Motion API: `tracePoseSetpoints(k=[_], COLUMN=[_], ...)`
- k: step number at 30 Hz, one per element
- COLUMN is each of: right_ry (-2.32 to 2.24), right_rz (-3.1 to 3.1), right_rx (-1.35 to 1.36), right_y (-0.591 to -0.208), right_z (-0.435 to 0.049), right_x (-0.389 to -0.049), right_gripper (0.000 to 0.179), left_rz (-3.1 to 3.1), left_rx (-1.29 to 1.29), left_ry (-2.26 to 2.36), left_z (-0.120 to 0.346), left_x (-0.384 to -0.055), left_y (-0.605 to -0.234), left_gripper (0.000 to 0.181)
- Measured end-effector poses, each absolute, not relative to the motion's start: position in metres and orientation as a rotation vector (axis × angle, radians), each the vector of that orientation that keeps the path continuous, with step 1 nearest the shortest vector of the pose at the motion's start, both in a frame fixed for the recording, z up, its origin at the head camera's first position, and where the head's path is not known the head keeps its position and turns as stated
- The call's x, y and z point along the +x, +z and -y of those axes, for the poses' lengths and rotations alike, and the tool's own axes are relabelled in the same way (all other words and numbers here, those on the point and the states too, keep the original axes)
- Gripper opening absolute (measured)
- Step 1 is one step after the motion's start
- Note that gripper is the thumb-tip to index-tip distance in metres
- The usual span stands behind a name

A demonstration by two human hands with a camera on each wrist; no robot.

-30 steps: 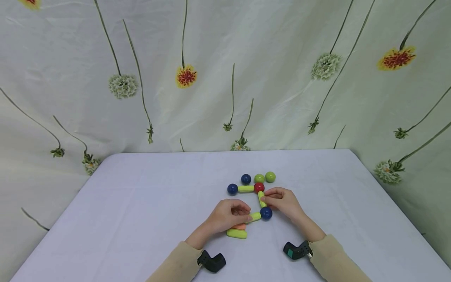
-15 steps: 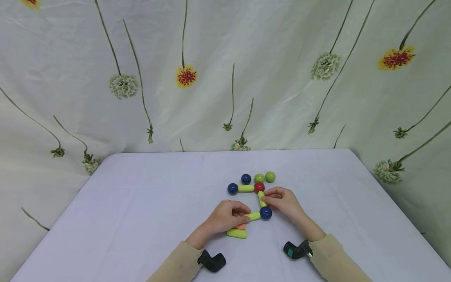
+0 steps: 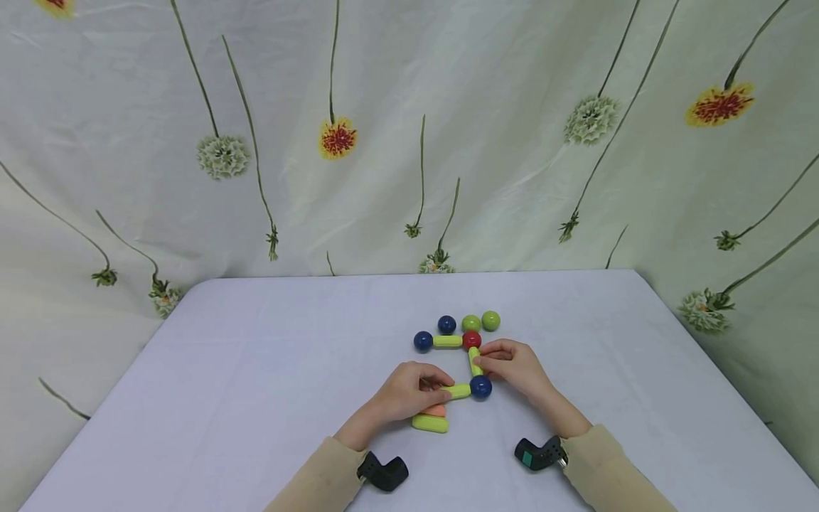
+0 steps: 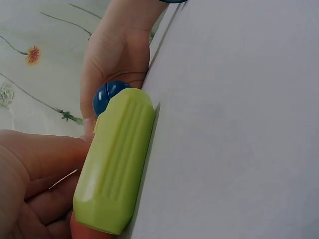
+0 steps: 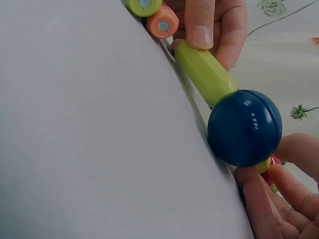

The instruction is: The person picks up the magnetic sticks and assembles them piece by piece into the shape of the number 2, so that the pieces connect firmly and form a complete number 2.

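Nr blue ball (image 3: 480, 387) crept slightly L vs 1 s ago; L hand (image 3: 403, 391) pinches lower rod (image 3: 458, 392) touching it. R hand (image 3: 517, 366) pinches mid rod (image 3: 474, 361), betw blue & red ball (image 3: 471, 340). Orange rod (image 3: 436, 410) part hidden (L hand in way). Green balls (image 3: 490, 321) behind.

The pale, cloth-covered desk (image 3: 256, 370) carries, just right of its middle, a zigzag of three yellow-green rods (image 3: 447, 341), a red ball (image 3: 471, 340) and two blue balls (image 3: 480, 387). Beyond these sit a third blue ball (image 3: 446, 325) and two green balls (image 3: 490, 321) — nearer, an orange rod (image 3: 435, 410) beside another yellow-green rod (image 3: 431, 424).
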State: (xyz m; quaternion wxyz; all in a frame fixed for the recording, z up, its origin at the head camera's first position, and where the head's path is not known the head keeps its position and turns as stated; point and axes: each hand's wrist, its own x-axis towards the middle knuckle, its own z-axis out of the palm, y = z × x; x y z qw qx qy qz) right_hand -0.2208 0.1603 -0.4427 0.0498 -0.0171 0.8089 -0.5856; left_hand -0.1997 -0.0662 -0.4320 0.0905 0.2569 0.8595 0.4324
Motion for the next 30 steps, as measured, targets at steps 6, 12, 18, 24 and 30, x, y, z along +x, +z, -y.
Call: tracePoseSetpoints(k=[6, 12, 18, 24, 30], right_ry=[-1.720, -1.619, -1.569, -1.467, -1.435], right_rz=[-2.406, -2.326, -2.201, -2.222, -2.272], right_rx=[-0.138, -0.354, -0.510, -0.639, -0.732], right_y=[-0.441, -0.440, -0.437, -0.433, -0.434], right_z=[-0.169, -0.182, -0.192, -0.194, -0.191], right_x=[-0.221, -0.223, -0.224, -0.222, -0.220], right_gripper=[0.036, 0.036, 0.037, 0.040, 0.041], left_rz=[-2.555, -2.534, -2.530, -2.521, -2.522], left_rx=[0.755, 0.757, 0.763, 0.752, 0.749], left_ry=[1.290, 1.324, 1.327, 1.342, 1.350], left_z=[0.067, 0.067, 0.068, 0.068, 0.068], left_x=[-0.200, -0.200, -0.200, -0.200, -0.200], left_y=[-0.434, -0.433, -0.432, -0.432, -0.432], left_gripper=[0.014, 0.013, 0.014, 0.013, 0.013])
